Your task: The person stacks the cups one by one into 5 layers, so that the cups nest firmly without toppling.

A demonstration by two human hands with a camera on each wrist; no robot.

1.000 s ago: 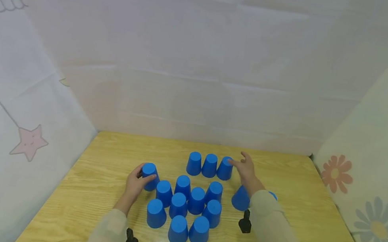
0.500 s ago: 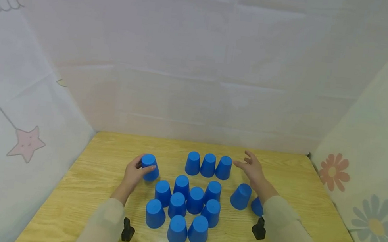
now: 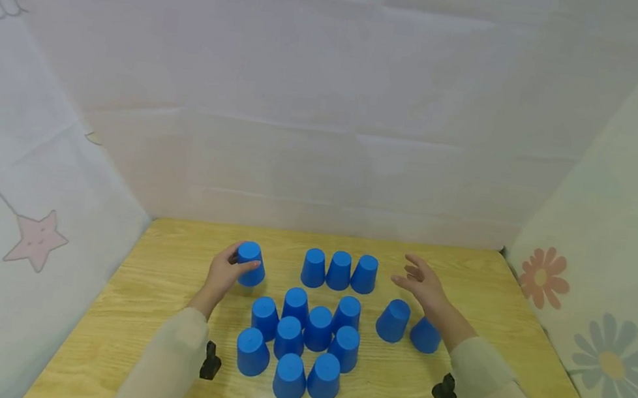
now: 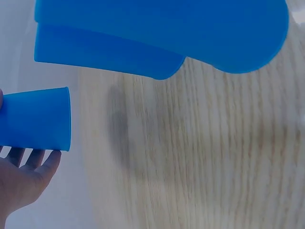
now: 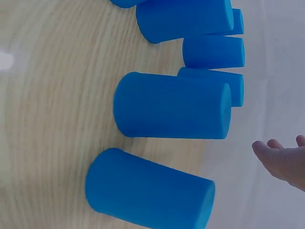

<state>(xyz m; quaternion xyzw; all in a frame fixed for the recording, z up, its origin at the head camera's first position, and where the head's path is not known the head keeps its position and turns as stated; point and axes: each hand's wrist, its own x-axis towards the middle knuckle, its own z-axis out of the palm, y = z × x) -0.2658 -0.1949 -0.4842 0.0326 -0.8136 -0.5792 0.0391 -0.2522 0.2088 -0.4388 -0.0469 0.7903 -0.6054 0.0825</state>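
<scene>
Cup [image 3: 251,276], blue and mouth-down, is what I see gripped by the left hand [image 3: 222,274] between thumb and fingers, raised above the table [image 3: 138,283], between ten and eleven o'clock from the nine-strong cluster of cups [image 3: 318,331]. I have the right hand [image 3: 425,290] at two o'clock from that cluster, fingers loosely extended, with a pair of cups [image 3: 392,323] near its six o'clock. I spot a row of three cups [image 3: 339,273] toward nine o'clock from its fingertips.
</scene>
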